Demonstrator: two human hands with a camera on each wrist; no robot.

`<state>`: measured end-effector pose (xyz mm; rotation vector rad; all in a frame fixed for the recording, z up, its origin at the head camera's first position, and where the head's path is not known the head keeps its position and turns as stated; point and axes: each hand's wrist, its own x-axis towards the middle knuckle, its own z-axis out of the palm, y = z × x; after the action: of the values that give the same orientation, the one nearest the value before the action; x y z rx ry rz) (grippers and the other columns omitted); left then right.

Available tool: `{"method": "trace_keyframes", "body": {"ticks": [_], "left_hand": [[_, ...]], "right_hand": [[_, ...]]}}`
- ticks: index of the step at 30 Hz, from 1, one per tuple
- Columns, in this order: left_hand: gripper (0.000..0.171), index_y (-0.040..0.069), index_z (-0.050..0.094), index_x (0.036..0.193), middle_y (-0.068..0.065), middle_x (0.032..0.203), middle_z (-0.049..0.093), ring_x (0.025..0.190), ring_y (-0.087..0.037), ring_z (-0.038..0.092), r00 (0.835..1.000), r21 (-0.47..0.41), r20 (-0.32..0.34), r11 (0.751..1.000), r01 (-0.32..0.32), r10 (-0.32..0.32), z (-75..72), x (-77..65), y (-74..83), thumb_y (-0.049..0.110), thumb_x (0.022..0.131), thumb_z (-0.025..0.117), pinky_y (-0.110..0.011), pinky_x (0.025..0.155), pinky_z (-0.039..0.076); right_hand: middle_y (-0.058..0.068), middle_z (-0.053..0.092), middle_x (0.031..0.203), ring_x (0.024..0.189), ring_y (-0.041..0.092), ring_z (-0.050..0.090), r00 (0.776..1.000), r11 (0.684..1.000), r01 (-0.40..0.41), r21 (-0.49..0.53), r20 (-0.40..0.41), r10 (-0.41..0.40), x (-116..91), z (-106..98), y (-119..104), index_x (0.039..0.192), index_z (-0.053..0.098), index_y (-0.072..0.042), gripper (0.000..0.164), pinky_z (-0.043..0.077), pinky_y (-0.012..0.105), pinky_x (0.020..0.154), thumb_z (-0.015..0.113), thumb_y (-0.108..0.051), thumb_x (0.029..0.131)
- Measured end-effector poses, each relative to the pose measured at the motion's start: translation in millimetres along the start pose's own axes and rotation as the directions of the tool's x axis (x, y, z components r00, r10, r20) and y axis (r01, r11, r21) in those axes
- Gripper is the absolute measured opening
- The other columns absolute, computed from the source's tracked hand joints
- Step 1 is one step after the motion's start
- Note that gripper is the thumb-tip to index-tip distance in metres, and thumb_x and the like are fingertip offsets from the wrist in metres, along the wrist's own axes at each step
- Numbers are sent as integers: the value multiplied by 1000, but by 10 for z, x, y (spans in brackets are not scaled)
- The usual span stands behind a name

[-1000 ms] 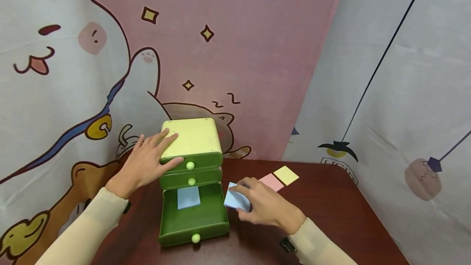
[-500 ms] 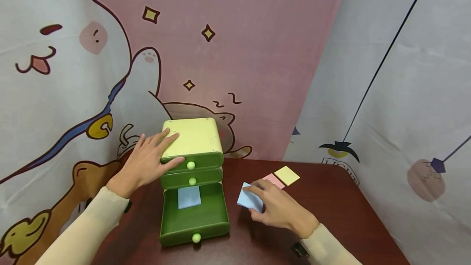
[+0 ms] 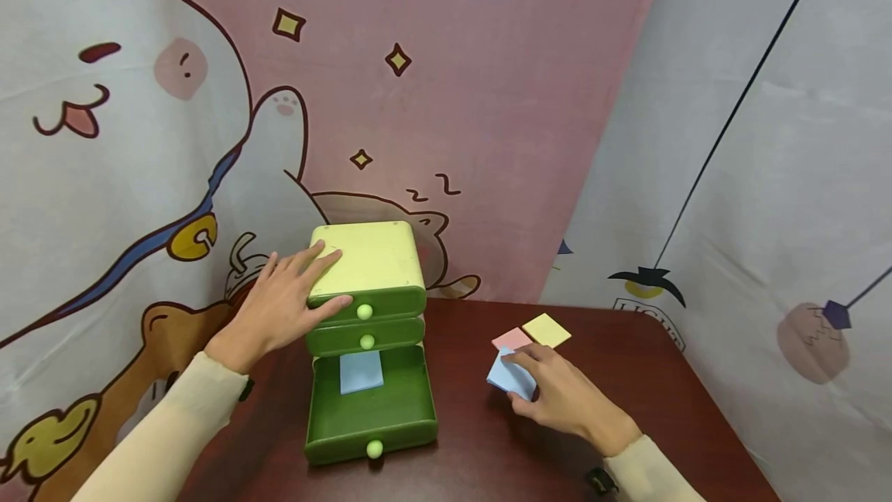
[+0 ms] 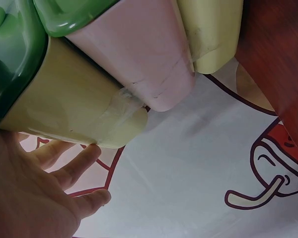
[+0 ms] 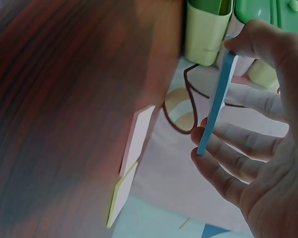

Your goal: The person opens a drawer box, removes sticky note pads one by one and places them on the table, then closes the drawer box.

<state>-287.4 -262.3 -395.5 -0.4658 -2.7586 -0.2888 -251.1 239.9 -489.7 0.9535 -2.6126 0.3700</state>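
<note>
My right hand (image 3: 567, 393) pinches a light-blue sticky note pad (image 3: 512, 375) by its edges, thumb on one side and fingertips on the other. In the right wrist view the blue pad (image 5: 217, 101) is seen edge-on, held above the table. My left hand (image 3: 282, 304) rests with spread fingers on the top left edge of a small drawer cabinet (image 3: 365, 254), which has a pale yellow top and green drawers. The bottom drawer (image 3: 383, 417) is pulled out, and a second blue pad (image 3: 361, 372) lies toward its back. Both upper drawers are pushed in.
A pink sticky note pad (image 3: 513, 339) and a yellow one (image 3: 547, 329) lie side by side on the dark red-brown table (image 3: 662, 393), just beyond my right hand. A cartoon-printed cloth (image 3: 488, 99) hangs behind the table.
My right hand has moved right with the blue pad, from beside the open drawer to near the pink pad. The left hand stays on the cabinet.
</note>
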Motion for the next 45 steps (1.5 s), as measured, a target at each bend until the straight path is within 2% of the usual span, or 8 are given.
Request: {"method": "trace_keyframes", "body": {"ticks": [8,21,29,38,45], "left_hand": [[91,29,36,185,-16,193,32,168,-56,45,1000,3,9,1000,0,0,-25,1,18,78,112,59,-86,141,15],[94,25,39,185,-13,193,34,169,-52,44,1000,1,-17,1000,-25,25,25,4,8,77,110,63,-83,142,15],[94,23,39,184,-13,191,38,169,-51,46,999,21,-21,999,-38,39,10,11,10,77,111,61,-81,143,17],[94,23,39,184,-13,191,39,169,-50,46,999,19,-22,999,-36,37,18,-11,-7,76,111,63,-81,143,18],[94,23,40,184,-13,190,40,167,-50,48,999,21,-34,999,-42,43,14,-2,-5,76,111,63,-82,142,18]], "right_hand": [[7,79,127,98,14,71,999,999,-42,-13,-32,41,-79,0,205,135,82,-17,51,60,24,74,97,-24,86],[8,80,128,104,17,72,992,992,-125,-23,2,125,-181,2,560,133,84,-13,49,62,31,80,98,-25,88],[12,81,128,100,17,71,984,984,-177,-25,11,177,-246,21,815,132,84,-10,49,62,33,78,99,-23,88],[21,79,137,113,28,76,956,959,-282,-8,81,282,-317,29,1038,135,83,-7,48,67,46,89,96,-22,92],[22,79,132,113,33,78,943,949,-316,-12,101,316,-359,24,1170,132,82,-3,48,68,53,93,97,-22,91]]}}
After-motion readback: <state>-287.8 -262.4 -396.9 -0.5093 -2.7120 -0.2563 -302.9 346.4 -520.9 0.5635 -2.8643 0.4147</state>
